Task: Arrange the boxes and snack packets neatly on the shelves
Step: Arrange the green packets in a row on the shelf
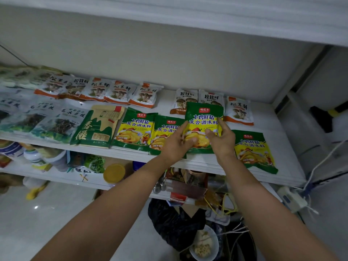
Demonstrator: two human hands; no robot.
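Head view looks down on your two hands at the white shelf (273,119), which together hold one green-and-yellow packet (204,117) up off the board with its printed face toward you. Your left hand (176,145) pinches the packet at its lower left, thumb on the front and forefinger stretched up along the left edge. Your right hand (221,143) grips the lower right the same way, thumb on the front and forefinger up along the right edge. The packet hangs over the gap at the front of the shelf between the green pair (134,129), which lie flat and overlapping to its left, and the lone green packet (254,149), which lies flat to its right and reaches the front edge. Left of the green pair lies a tan-and-green pouch (98,127), then the fungus packets (56,123) in a row. Mushroom packets (116,91) run along the back, and three more stand apart on the right, two partly hidden behind the packet you hold. On the lower shelf (56,178) sit jars and a yellow lid (114,173); below your arms you can see a black bag (175,223) and a bowl (204,243) of pale food
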